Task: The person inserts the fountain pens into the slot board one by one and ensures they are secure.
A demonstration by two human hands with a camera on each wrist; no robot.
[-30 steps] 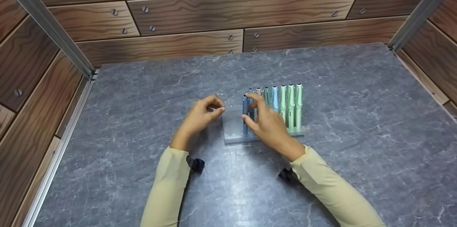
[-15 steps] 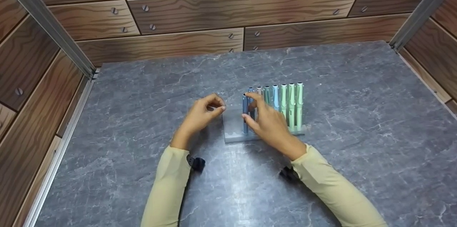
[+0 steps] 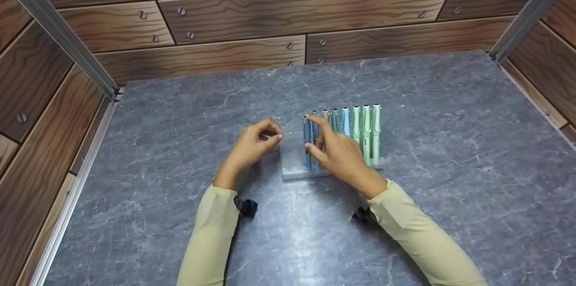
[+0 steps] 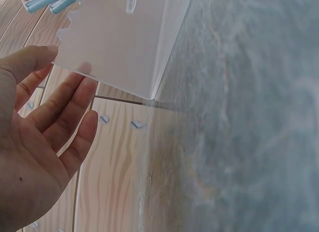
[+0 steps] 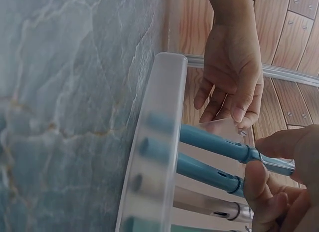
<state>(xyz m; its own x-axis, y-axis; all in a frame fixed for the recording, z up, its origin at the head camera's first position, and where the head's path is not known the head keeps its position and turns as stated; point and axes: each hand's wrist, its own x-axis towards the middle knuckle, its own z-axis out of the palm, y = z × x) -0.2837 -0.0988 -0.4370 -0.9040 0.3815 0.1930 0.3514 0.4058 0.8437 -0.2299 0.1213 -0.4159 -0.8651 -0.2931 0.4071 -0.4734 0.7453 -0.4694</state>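
A clear pen stand (image 3: 292, 153) holds a row of capped pens on the table. My left hand (image 3: 258, 142) pinches the stand's left edge; in the left wrist view one fingertip shows through its translucent panel (image 4: 114, 47), with the thumb (image 4: 42, 55) at the corner. At the row's left end stands a dark blue pen (image 3: 308, 135), upright in the stand. My right hand (image 3: 339, 155) has its index finger and thumb around this pen's cap, as the right wrist view shows at the blue pen (image 5: 214, 142). The palm hides parts of the pens behind it.
Further right in the row are a second blue pen (image 5: 209, 174), a greyish pen (image 5: 199, 199), a dark green pen (image 3: 335, 117), a light blue pen (image 3: 346, 122) and several light green pens (image 3: 366, 133). Wood-patterned walls (image 3: 234, 20) surround the grey marbled table (image 3: 180, 110).
The top of the dark blue pen has shifted slightly left, together with my right index finger. My left hand keeps its place at the stand's edge.
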